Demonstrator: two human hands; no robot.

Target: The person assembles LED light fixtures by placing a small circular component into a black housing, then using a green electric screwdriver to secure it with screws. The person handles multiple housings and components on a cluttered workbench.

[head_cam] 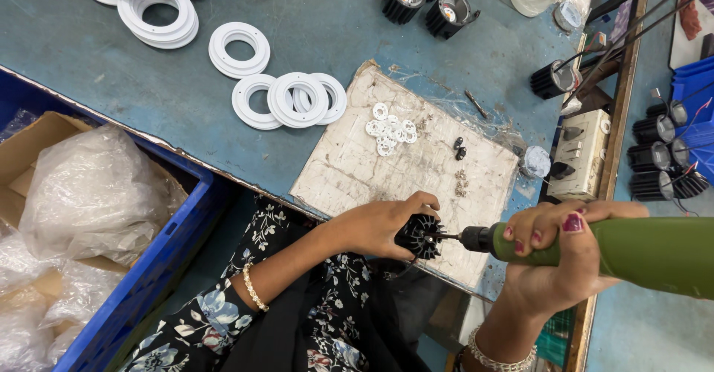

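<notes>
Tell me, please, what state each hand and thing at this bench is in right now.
Left hand: closed around the black finned heat sink.
Right hand: wrapped around the green electric screwdriver.
Black finned heat sink: held over the board's edge, bit tip in its centre.
Green electric screwdriver: horizontal, bit pointing left.
White rings: loose, overlapping on the table.
Small white washers: heaped on the board.
Plastic bags: crumpled in a cardboard box.

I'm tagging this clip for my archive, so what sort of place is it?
Most likely a small assembly workshop for light fittings. The left hand holds a black finned housing while the right hand drives a green electric screwdriver into it; stacked white rings lie on the bench.
</notes>
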